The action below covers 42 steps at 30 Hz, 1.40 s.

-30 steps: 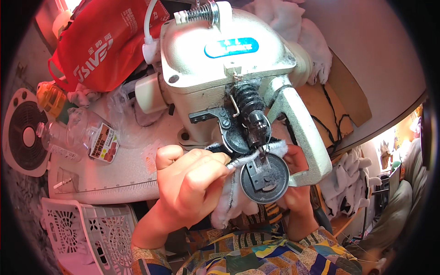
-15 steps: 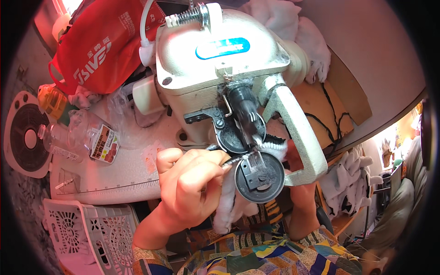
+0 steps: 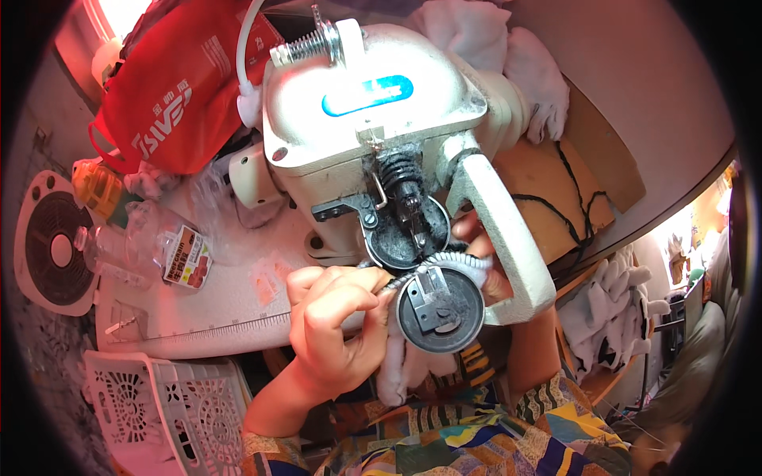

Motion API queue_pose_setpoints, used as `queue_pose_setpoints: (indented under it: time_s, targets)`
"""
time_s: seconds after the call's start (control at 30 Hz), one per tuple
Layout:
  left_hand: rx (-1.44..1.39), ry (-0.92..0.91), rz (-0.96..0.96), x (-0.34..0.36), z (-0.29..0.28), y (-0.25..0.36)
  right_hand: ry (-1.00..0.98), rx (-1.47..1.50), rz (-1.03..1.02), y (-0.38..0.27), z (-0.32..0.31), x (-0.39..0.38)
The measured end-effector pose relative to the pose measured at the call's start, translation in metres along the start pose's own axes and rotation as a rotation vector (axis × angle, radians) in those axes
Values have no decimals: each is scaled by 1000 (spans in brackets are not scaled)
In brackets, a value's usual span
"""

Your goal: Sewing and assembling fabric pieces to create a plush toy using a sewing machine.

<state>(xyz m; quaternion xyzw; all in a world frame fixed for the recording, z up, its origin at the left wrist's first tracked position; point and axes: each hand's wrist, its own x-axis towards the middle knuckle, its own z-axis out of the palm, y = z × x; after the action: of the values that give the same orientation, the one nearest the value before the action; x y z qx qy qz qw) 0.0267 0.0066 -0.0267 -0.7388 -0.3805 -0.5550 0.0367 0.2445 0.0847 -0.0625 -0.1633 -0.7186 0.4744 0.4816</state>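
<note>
A cream sewing machine (image 3: 317, 151) with two dark discs stands before me. Between its upper disc (image 3: 405, 238) and lower disc (image 3: 440, 313) runs the ribbed edge of a white knitted glove (image 3: 394, 373), which has a dark trim line. My left hand (image 3: 337, 325) is closed, thumb and forefinger pinching that edge just left of the discs. On the other side, my right hand (image 3: 496, 279) grips the ribbed end beside the lower disc. The machine's looped handle-like arm (image 3: 512, 230) partly hides it. The rest of the glove hangs below, partly behind the lower disc.
Left of the machine are clear plastic containers (image 3: 147, 230), a small fan (image 3: 59, 250) and a red bag (image 3: 182, 103). A white basket (image 3: 159, 397) stands below the table edge. White gloves (image 3: 607, 305) are heaped at right, and more white fabric (image 3: 536, 79) lies behind.
The machine's needle part, blurred before, now shows sharply with its spring bellows. My right fingers have come into sight inside the looped arm. The view has shifted slightly; my left hand still pinches the edge.
</note>
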Motion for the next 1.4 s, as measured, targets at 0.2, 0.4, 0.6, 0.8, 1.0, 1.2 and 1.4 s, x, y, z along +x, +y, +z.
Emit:
queue_pose_setpoints:
  time_s: [0.2, 0.4, 0.6, 0.8, 1.0, 1.2, 1.4]
  targets:
    - [-183, -592, -380, -29, -24, 14, -172, -351, 124, 15, 44, -95]
    - [-132, -588, -310, -20, -25, 15, -282, -343, 279, 7, 44, -88]
    - [-161, -636, -250, -6, -24, 7, -114, -402, 61, -23, 41, -14]
    - [-130, -377, -261, 2, -25, 3, -109, -461, -62, -9, 22, 1]
    - [-31, -206, -142, 10, -29, 2, -235, -419, -112, -10, 12, 10]
    - [165, -33, -27, 11, -19, 1, 59, -117, -113, -4, 28, 16]
    - [240, -29, 79, 10, -9, -2, 254, -265, -81, -24, 28, 16]
